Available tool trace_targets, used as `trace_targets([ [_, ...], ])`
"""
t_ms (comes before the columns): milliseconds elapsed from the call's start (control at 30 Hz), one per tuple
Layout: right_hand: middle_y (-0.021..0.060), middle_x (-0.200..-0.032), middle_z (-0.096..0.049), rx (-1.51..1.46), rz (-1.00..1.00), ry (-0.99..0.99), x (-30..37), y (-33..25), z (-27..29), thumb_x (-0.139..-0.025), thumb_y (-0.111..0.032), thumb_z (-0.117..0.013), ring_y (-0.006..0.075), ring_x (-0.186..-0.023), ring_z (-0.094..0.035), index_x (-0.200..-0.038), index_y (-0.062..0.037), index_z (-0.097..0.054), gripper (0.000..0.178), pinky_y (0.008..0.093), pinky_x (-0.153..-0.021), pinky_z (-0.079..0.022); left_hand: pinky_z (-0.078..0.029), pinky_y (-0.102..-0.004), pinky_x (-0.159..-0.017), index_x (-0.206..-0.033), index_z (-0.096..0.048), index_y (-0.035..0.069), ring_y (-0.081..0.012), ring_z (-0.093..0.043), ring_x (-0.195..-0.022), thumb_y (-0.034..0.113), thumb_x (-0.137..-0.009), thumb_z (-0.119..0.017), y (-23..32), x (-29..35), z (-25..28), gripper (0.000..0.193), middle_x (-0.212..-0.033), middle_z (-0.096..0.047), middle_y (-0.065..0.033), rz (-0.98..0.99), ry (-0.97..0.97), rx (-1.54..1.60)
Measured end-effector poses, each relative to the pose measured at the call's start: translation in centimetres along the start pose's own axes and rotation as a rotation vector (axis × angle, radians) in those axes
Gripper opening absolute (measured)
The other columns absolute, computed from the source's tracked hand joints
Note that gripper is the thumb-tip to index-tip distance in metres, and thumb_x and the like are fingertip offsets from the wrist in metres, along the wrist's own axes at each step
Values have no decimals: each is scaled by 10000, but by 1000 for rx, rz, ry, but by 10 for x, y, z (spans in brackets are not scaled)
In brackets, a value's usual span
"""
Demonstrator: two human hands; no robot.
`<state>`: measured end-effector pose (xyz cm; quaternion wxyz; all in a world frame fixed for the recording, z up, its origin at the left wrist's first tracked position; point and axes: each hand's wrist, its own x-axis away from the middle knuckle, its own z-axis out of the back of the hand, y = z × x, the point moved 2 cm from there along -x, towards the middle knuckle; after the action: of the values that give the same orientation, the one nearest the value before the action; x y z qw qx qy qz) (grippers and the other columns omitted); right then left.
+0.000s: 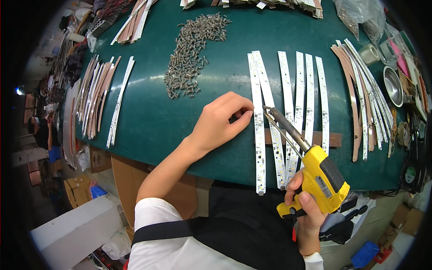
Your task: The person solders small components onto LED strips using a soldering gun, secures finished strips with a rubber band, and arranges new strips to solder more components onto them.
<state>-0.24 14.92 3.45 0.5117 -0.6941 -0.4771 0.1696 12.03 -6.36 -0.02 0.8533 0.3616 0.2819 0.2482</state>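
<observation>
My right hand (310, 215) grips a yellow soldering gun (320, 177) by its handle, fingers at the trigger. The gun's dark barrel points up and left, its tip over the LED strips near my left fingertips. My left hand (222, 118) is closed in a pinch at the left edge of the leftmost white LED strip (259, 153); what the fingertips hold, if anything, is hidden. Several more LED strips (323, 90) lie side by side to the right, some crossing, over a brown flat bar (335, 139). Whether the tip touches a strip, I cannot tell.
On the green table (148, 117), a heap of small metal parts (193, 51) lies beyond my left hand. Bundled strips sit at left (95, 96) and right (366, 96). A metal bowl (393, 85) stands at the right edge. A person (41, 130) is far left.
</observation>
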Motion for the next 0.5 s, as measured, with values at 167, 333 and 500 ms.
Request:
trace_targets([
  [167,171,-868,-567,10,-12,6,0,-1,-1,-802,-110,-626,167,-603,-557,-1240,98,-434,521,237,-489,-482,-474,-247,-565,-881,-648,30,-119,-576,-640,-13,-772,-672,-2,0,-3,120,-791,-612,-41,-44,8,-55],
  [333,175,-873,-570,30,-16,7,0,-1,-2,-809,-92,-619,163,-604,-557,-1258,77,-440,512,231,-476,-479,-497,-280,-587,-874,-649,37,-152,-604,-671,-10,-761,-682,-4,2,-4,127,-811,-612,-50,-104,17,-140],
  [500,173,-875,-574,63,-42,-14,2,-1,-1,-812,-73,-612,160,-607,-558,-1261,71,-444,500,230,-474,-479,-510,-322,-620,-872,-649,48,-225,-620,-724,-20,-734,-691,-2,3,-6,160,-832,-616,-68,-266,34,-295],
])
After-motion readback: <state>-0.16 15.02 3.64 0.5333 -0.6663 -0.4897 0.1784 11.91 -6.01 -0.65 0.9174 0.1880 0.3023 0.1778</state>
